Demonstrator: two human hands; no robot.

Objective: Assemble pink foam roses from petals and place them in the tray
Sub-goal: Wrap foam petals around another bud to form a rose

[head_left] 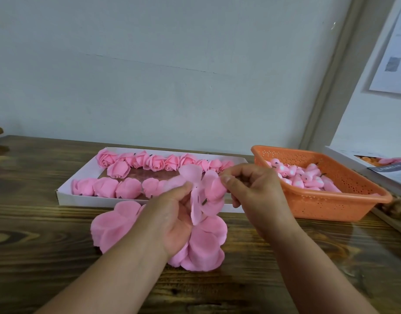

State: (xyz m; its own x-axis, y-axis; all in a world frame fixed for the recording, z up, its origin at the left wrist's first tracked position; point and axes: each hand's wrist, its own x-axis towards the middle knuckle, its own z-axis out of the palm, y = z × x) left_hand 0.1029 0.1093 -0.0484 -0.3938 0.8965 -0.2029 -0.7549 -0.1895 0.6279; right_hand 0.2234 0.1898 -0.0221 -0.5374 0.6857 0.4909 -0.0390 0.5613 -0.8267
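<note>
Both hands met above the middle of the dark wooden tabletop (pixel 36 223). The left hand (pixel 172 220) had its fingers curled round a half-built pink foam rose (pixel 198 198), its thin petals fanned open; the right hand (pixel 256 191) pinched one of those petals between thumb and forefinger. Beneath the hands, partly hidden by them, lay a loose pile of flat pink foam petals (pixel 118 225). Behind, towards the far edge, sat a shallow white cardboard tray (pixel 63 197) holding two rows of finished pink roses (pixel 149 163). An orange perforated plastic basket (pixel 331 205) of pink foam buds (pixel 303 175) stood just beside the tray on the right. The hands blocked the tray's near right corner.
</note>
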